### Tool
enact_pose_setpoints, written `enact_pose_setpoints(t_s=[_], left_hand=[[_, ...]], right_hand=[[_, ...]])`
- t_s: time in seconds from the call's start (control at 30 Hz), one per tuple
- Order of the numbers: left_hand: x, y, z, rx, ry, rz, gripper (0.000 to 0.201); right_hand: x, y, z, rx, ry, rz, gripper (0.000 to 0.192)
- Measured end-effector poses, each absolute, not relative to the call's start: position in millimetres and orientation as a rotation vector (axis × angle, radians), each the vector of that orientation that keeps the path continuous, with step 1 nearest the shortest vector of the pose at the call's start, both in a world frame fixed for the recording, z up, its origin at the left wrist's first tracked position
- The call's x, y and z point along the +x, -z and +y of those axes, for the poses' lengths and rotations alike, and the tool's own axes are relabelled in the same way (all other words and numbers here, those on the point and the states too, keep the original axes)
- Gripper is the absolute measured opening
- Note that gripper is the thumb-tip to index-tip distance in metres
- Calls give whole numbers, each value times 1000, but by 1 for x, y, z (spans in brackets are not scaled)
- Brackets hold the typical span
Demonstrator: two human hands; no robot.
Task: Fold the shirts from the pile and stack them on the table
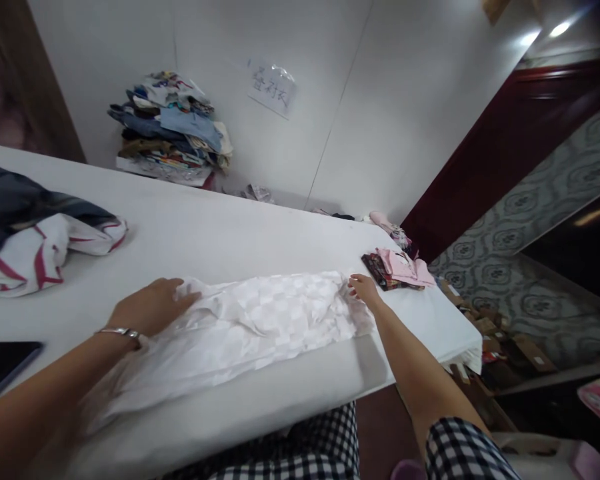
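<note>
A thin white shirt (275,320) with a woven check pattern lies in a long strip along the table's near edge, its surface creased. At its left end, my left hand (153,308), with a silver bracelet at the wrist, has cloth between thumb and fingers. Loose, sheer fabric spreads below that hand toward the front edge. My right hand (364,289) holds the opposite end, fingers curled at a bunched part of the cloth. Just beyond the right hand is a small stack of folded clothes (403,265), pink on top of dark plaid.
The white table (220,230) runs along a wall bearing a handwritten paper (271,88). A tall clothes pile (175,130) stands at the back left. Grey and red-striped white garments (45,250) lie at left, above a dark tablet-like device (3,363). Cardboard boxes (527,353) are at right.
</note>
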State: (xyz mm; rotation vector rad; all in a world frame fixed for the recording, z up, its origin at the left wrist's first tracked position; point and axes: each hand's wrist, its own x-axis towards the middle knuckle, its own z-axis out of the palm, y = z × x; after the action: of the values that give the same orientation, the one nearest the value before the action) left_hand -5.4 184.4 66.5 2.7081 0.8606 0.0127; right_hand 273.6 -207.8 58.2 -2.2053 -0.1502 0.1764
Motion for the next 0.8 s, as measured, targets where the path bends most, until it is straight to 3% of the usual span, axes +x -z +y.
enact_pose_setpoints(t_s=[0.13, 0.4, 0.57, 0.7, 0.8], left_hand=[[1, -67, 176, 2777, 199, 783, 41], [-5, -58, 187, 2757, 154, 892, 61], [3, -73, 183, 2698, 301, 872, 42], [-7, -91, 192, 2709, 151, 950, 41], [-25, -78, 207, 2697, -1, 1082, 44]], right_hand=[[275, -45, -193, -2261, -221, -137, 44], [278, -31, -184, -2383, -144, -246, 57], [278, -26, -183, -2423, -98, -264, 55], [274, -26, -186, -2438, -82, -288, 55], [270, -25, -189, -2468, -71, -313, 55]])
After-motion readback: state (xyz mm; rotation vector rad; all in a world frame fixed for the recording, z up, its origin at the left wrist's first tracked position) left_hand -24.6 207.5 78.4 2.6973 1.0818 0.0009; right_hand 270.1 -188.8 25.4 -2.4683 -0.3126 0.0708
